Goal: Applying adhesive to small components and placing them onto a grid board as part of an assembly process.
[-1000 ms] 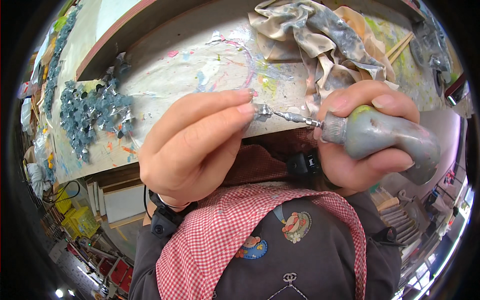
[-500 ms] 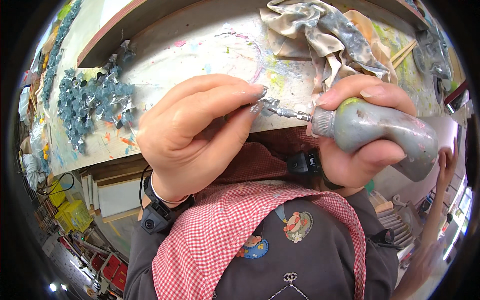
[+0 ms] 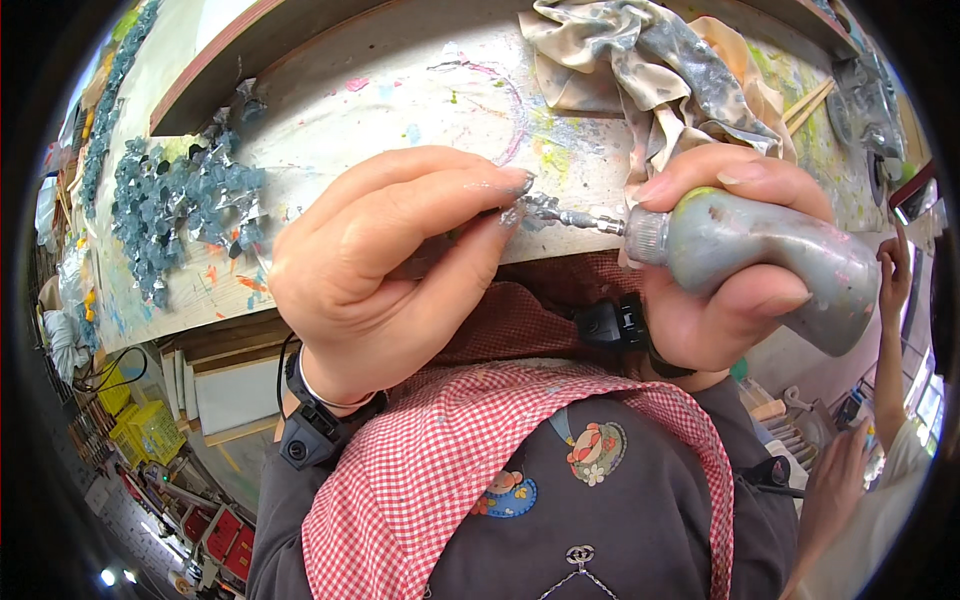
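My left hand (image 3: 390,245) is closed, thumb and forefinger pinching a small silvery-grey piece (image 3: 541,208) whose exact kind I cannot make out. Grey paint smears those fingertips. Wrapped in my right hand (image 3: 690,320) is a squeeze bottle (image 3: 770,250) of grey plastic or with grey contents, lying tilted with its base to the right. Its thin, paint-coated nozzle (image 3: 595,222) points left and reaches the small piece or stops right beside it; whether they touch is unclear. Both hands are held above the near edge of the paint-stained table (image 3: 400,90).
A heap of small blue-grey pieces (image 3: 185,200) lies on the table's left, beside a wooden rail (image 3: 215,65). A stained crumpled cloth (image 3: 650,60) and wooden sticks (image 3: 808,108) are at far right. Another person's hand (image 3: 840,475) shows at lower right. Yellow crates (image 3: 150,430) stand lower left.
My hands and the bottle have barely shifted, keeping the same grips. At the right edge the other person's arms have moved, and a second hand is now visible lower down.
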A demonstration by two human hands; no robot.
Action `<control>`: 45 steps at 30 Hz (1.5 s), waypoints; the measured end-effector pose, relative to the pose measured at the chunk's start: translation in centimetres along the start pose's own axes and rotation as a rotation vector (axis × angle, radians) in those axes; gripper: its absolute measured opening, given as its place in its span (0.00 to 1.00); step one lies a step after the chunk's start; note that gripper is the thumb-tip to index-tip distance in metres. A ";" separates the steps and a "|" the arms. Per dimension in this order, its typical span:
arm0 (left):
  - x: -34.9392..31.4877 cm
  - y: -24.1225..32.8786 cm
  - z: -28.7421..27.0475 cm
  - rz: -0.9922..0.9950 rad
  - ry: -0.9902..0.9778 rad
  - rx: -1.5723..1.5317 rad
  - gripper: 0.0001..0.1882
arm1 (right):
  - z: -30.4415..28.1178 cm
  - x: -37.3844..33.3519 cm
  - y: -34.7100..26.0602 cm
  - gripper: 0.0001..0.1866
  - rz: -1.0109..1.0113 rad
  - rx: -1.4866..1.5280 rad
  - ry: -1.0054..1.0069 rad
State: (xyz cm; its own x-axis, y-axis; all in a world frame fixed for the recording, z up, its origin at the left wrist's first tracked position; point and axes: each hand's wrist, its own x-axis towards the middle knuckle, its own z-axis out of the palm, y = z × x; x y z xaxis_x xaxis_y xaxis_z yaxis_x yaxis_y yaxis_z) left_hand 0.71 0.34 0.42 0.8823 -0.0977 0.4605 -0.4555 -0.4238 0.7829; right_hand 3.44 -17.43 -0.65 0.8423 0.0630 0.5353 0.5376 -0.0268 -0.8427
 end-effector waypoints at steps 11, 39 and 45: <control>-0.2 0.2 0.1 0.001 0.000 0.036 0.13 | 0.1 -0.2 0.1 0.31 -0.001 0.102 -0.004; -0.5 0.0 0.0 0.017 0.008 -0.017 0.13 | -0.9 0.2 0.1 0.30 0.036 -0.001 -0.078; -0.4 0.1 0.2 -0.012 0.009 -0.046 0.13 | -0.6 0.1 0.3 0.30 -0.006 -0.019 0.039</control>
State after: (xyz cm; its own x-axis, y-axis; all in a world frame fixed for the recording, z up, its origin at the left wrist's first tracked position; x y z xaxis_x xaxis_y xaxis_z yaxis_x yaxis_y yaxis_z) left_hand 0.35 0.13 0.27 0.8867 -0.0844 0.4546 -0.4501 -0.3830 0.8067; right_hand 3.72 -18.09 -0.84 0.8396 0.0246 0.5427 0.5432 -0.0454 -0.8383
